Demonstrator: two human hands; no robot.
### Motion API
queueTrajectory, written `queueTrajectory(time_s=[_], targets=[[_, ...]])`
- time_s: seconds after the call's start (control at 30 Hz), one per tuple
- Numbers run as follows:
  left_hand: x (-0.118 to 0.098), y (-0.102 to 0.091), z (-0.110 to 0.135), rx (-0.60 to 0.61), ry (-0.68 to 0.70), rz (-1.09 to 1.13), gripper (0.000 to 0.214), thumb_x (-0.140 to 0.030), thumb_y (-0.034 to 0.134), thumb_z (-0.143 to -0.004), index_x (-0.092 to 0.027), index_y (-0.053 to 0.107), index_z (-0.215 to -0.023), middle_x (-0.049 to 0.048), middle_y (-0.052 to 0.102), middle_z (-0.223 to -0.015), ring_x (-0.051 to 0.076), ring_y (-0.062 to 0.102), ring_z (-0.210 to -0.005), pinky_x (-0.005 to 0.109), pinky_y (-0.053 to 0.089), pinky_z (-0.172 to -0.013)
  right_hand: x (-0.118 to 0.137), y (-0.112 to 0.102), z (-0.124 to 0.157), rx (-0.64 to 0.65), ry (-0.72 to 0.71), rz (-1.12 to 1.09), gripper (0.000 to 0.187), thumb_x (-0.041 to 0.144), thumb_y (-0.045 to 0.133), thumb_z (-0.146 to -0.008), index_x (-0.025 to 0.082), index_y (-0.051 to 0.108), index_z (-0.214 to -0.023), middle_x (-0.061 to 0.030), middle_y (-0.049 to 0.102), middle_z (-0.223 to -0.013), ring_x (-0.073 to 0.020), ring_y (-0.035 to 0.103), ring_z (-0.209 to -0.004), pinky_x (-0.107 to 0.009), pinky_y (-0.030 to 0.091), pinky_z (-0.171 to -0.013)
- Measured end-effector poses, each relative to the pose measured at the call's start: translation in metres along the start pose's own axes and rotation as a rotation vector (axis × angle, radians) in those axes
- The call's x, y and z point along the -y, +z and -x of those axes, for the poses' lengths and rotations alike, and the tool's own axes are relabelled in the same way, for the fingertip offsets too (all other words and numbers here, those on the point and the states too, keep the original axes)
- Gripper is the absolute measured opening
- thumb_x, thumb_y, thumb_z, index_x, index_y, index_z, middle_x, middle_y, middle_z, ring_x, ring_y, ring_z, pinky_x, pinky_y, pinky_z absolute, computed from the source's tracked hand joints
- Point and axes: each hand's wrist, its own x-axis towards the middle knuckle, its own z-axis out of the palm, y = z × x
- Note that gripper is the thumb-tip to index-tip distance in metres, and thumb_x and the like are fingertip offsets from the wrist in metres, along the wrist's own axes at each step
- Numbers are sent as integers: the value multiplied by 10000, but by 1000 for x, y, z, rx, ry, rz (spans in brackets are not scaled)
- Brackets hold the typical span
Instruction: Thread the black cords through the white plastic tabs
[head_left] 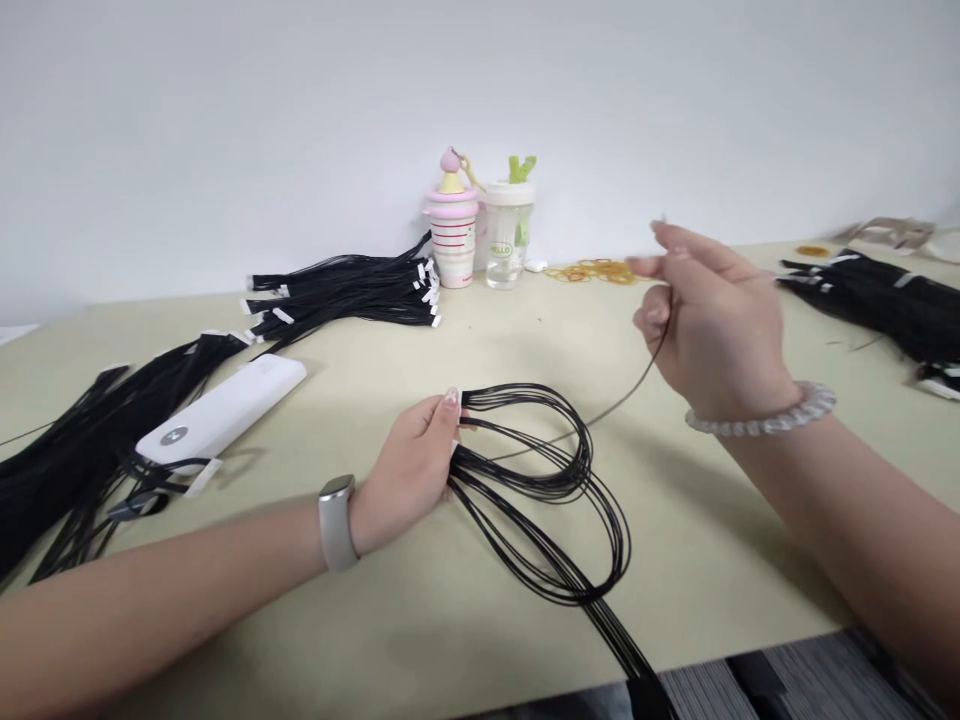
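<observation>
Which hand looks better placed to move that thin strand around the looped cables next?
Probably the right hand: it is raised clear of the loops and pinches the thin strand, while the left hand is occupied gripping the looped black cables.

I'm catching HELLO [501, 249] on the clear bottle [513, 226]; low on the pink-lidded cup [453, 245] there's small red print [466, 281], too tiny for me to read.
</observation>
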Motion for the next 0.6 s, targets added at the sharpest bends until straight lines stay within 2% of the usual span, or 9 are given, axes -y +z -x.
queueTrajectory(time_s=[0.03,0.1,0.2,0.27,0.4,0.6], targets=[[0,0,0,2,1,5,333,-504,379,-795,-194,461,-708,-58,399,-477,83,394,-340,203,347,-311,2,2,4,57,20,42,315,272,470,-814,211,479,-1123,-16,604,-791,-29,416,-404,-201,376,-401],[0,0,0,9,8,13,350,-514,370,-795,-190,450,-688,-56,392,-471,83,388,-347,202,342,-314,6,9,16,247,48,142,343,261,468,-814,207,439,-1152,0,598,-698,-41,411,-390,-195,352,-380],[-2,1,0,18,19,8,354,-507,373,-796,-187,425,-652,-51,389,-468,85,384,-356,202,333,-319,9,19,38,523,-29,362,153,265,493,-796,157,555,-885,-1,587,-648,-61,469,-478,-196,372,-446],[-4,1,1,6,27,-3,342,-487,383,-799,-187,409,-635,-51,386,-477,84,388,-366,199,337,-326,10,24,51,639,-136,516,165,272,498,-792,145,564,-712,7,563,-608,-61,452,-510,-193,347,-480],[-5,0,1,-14,49,-13,316,-457,396,-802,-185,409,-642,-51,381,-509,76,384,-383,192,334,-337,9,32,65,767,-292,675,208,223,468,-807,143,528,-625,27,529,-573,-50,415,-512,-193,308,-524],[-6,0,3,-9,100,-80,339,-464,359,-821,-183,408,-637,-53,382,-488,74,373,-392,193,322,-372,3,38,68,794,-320,722,200,185,433,-822,149,549,-663,20,565,-623,-59,451,-554,-191,309,-562]])
